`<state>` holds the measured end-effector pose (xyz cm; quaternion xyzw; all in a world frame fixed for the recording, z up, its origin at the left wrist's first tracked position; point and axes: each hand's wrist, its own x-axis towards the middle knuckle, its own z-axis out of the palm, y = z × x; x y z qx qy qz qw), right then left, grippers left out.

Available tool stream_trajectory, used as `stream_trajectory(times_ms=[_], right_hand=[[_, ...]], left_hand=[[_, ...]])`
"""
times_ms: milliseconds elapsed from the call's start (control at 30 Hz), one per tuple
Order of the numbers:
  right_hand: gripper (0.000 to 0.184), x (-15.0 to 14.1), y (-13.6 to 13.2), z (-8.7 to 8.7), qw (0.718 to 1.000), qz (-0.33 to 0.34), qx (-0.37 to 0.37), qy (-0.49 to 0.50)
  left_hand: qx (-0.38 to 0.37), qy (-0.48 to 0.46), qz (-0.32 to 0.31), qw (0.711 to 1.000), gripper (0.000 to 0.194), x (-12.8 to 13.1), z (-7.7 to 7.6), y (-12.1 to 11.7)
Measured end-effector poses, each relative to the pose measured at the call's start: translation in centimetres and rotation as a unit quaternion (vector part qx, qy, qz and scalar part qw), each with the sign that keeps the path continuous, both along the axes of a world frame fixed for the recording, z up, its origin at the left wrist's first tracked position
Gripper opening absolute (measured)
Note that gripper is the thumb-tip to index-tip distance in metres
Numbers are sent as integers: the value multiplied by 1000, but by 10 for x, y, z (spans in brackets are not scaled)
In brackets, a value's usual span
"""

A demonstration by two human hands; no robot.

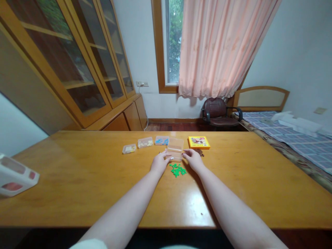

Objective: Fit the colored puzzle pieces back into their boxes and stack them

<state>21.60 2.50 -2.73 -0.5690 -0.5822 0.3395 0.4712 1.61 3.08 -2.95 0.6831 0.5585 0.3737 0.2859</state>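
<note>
A clear plastic box (175, 144) with its hinged lid raised stands on the table between my hands. My left hand (159, 162) grips its left side, thumb toward the front edge. On the right side, the fingers of my right hand (193, 159) are closed on the box's edge. I see no pieces inside it. Just in front of the box lies a loose pile of small green pieces (177, 170). Small brown pieces (199, 152) lie behind my right hand, partly hidden by it.
Left of my hands stand clear boxes with blue pieces (162, 140), cream pieces (145, 143) and pale yellow pieces (129, 149). A yellow printed box (199, 142) lies at the back right. A white plastic container (18, 176) stands at the table's left edge.
</note>
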Motion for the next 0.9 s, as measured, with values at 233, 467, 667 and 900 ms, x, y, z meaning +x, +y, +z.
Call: stream_trajectory(times_ms=[233, 467, 667, 900], right_hand=[[24, 4, -13, 15, 993, 5, -17, -121], [24, 4, -21, 25, 970, 26, 14, -240], [18, 16, -30, 42, 901, 155, 42, -404], [18, 20, -30, 44, 845, 197, 51, -495]], left_hand=[[26, 99, -21, 995, 51, -11, 7, -10], [73, 172, -34, 982, 17, -20, 14, -12], [100, 186, -42, 977, 18, -18, 14, -12], [128, 193, -25, 972, 23, -35, 40, -20]])
